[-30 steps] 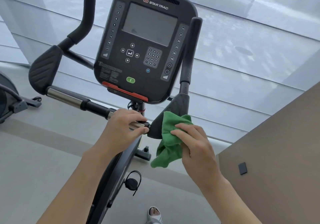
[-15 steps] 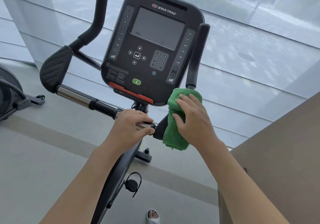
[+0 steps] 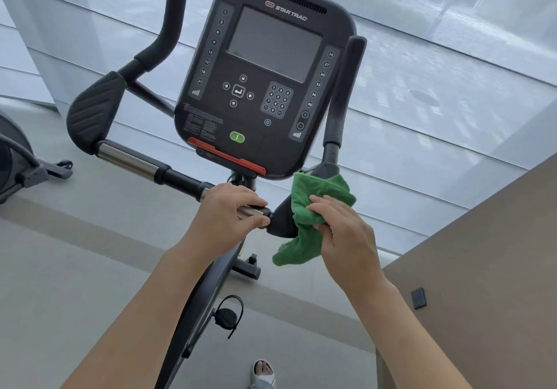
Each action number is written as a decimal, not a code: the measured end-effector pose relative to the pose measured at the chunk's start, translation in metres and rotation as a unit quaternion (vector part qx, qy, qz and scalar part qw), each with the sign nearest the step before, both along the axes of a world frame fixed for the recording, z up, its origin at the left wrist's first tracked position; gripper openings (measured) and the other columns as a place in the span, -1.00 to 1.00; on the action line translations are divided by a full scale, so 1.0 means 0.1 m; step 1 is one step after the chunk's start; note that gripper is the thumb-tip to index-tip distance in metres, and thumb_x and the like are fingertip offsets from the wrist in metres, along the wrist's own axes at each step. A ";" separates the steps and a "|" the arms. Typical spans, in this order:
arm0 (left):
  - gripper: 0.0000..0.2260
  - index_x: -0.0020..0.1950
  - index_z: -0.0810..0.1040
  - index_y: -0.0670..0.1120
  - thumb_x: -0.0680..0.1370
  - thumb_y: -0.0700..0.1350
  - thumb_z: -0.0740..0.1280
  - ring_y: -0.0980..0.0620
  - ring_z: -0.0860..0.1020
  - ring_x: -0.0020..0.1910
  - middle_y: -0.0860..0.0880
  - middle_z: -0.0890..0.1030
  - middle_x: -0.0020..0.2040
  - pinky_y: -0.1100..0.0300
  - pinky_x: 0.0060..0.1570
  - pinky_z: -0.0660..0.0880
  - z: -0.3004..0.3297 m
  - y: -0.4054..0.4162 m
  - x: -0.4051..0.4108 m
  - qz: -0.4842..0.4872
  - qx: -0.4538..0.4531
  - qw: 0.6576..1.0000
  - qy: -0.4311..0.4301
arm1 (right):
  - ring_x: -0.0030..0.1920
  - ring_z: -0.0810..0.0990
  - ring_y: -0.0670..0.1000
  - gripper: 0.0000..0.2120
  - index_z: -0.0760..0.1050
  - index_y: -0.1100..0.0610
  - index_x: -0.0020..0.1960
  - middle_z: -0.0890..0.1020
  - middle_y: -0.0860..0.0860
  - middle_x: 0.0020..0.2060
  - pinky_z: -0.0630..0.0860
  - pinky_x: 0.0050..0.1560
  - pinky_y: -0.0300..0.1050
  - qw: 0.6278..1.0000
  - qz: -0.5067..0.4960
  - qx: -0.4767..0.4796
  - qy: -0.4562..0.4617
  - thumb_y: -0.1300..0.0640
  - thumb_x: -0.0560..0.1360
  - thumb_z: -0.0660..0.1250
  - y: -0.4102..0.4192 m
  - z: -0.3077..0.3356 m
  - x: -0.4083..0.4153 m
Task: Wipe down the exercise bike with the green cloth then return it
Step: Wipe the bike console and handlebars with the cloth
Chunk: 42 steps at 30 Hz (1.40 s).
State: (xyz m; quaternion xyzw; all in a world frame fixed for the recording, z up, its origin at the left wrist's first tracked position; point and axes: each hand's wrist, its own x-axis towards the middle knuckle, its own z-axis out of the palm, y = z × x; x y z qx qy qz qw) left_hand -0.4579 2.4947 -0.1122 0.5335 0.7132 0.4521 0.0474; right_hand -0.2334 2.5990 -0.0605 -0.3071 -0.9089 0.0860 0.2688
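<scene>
The black exercise bike fills the middle of the view, its console (image 3: 265,72) tilted toward me. My right hand (image 3: 343,232) presses the crumpled green cloth (image 3: 313,205) against the right elbow pad (image 3: 281,217) of the handlebar, just below the upright right grip (image 3: 343,87). A tail of the cloth hangs down under the pad. My left hand (image 3: 226,217) is closed around the chrome section of the handlebar (image 3: 132,159) right beside that pad. The left elbow pad (image 3: 93,111) and left grip stand bare.
Another machine (image 3: 15,162) stands at the far left on the grey floor. A brown wall or counter (image 3: 482,268) with a small dark plate rises at the right. A pedal (image 3: 226,316) and my sandalled foot (image 3: 263,370) show below. Glass panels lie behind the bike.
My right hand slid the cloth up to the base of the right grip, then back down onto the elbow pad. The left hand stayed on the handlebar.
</scene>
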 end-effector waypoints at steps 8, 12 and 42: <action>-0.70 0.08 0.76 0.08 0.41 0.16 0.54 0.13 0.55 0.07 0.20 0.70 0.01 0.00 0.25 0.44 -0.02 0.01 0.00 0.000 0.003 1.000 0.004 | 0.32 0.60 -0.05 -0.64 0.69 0.09 0.20 0.70 -0.09 0.25 0.53 0.36 -0.09 0.999 0.033 -0.039 -0.008 0.40 0.52 0.33 -0.20 -0.02 0.22; -0.71 0.09 0.76 0.06 0.43 0.13 0.55 0.11 0.55 0.06 0.19 0.70 0.00 0.02 0.23 0.44 -0.01 0.00 0.01 -0.002 0.003 1.000 0.009 | 0.28 0.61 -0.07 -0.60 0.67 0.08 0.23 0.68 -0.12 0.25 0.58 0.30 -0.06 0.997 0.035 -0.063 0.028 0.32 0.51 0.23 -0.24 0.04 0.31; -0.67 0.11 0.76 0.07 0.43 0.20 0.49 0.08 0.55 0.08 0.16 0.71 0.04 0.02 0.25 0.43 -0.01 0.00 0.00 -0.004 -0.007 1.000 0.011 | 0.05 0.51 0.09 -0.78 0.50 0.17 -0.07 0.58 0.04 -0.05 0.49 0.06 0.01 0.999 0.032 0.037 -0.003 0.44 0.41 0.41 -0.28 -0.11 -0.13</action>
